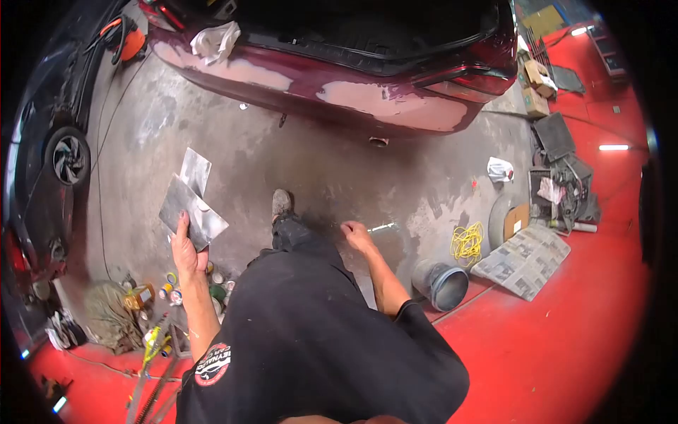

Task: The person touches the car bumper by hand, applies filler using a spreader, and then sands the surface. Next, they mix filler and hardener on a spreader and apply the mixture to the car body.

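Note:
My left hand (187,251) grips thin grey sheets (194,215) with whitish smears, the thumb lying on top. One narrower piece sticks up beyond the larger sheet. Down by my right side, my right hand (355,234) hangs over the floor with its fingers curled in and nothing visible in them. Ahead is a dark red car's rear bumper (304,88) with pale, dull patches on its left and right. A crumpled white cloth (215,42) rests on the bumper's left end, below the open trunk.
A dark car (53,162) stands along the left. Several cans (173,291) sit behind my left arm. To the right are a bucket (445,285), a yellow cord (467,243), newspaper (524,260), a white bag (500,169) and a crate (558,194). Cardboard boxes (538,85) lie beyond the bumper.

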`<move>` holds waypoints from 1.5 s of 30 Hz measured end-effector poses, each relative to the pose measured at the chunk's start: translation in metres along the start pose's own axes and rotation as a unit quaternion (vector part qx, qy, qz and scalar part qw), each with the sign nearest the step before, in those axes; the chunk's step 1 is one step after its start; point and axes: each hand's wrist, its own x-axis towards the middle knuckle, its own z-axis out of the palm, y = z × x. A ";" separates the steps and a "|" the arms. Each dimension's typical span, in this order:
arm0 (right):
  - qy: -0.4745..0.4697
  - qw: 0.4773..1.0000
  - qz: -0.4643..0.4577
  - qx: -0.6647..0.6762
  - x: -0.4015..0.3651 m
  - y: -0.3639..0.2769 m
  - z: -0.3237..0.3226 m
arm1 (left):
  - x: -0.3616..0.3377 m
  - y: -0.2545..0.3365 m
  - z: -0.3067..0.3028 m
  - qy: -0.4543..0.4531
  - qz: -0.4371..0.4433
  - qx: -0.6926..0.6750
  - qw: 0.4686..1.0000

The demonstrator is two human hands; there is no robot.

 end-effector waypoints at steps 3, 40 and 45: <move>0.013 0.973 0.065 0.223 0.040 -0.062 -0.012 | 0.017 0.022 0.014 -0.013 -0.016 0.061 0.998; 0.339 0.868 0.194 0.307 0.206 -0.353 0.018 | 0.356 -0.016 0.227 -0.440 -0.424 0.345 0.712; 0.337 0.801 0.169 0.465 0.256 -0.335 -0.061 | 0.377 -0.045 0.229 -0.345 -0.392 0.363 0.772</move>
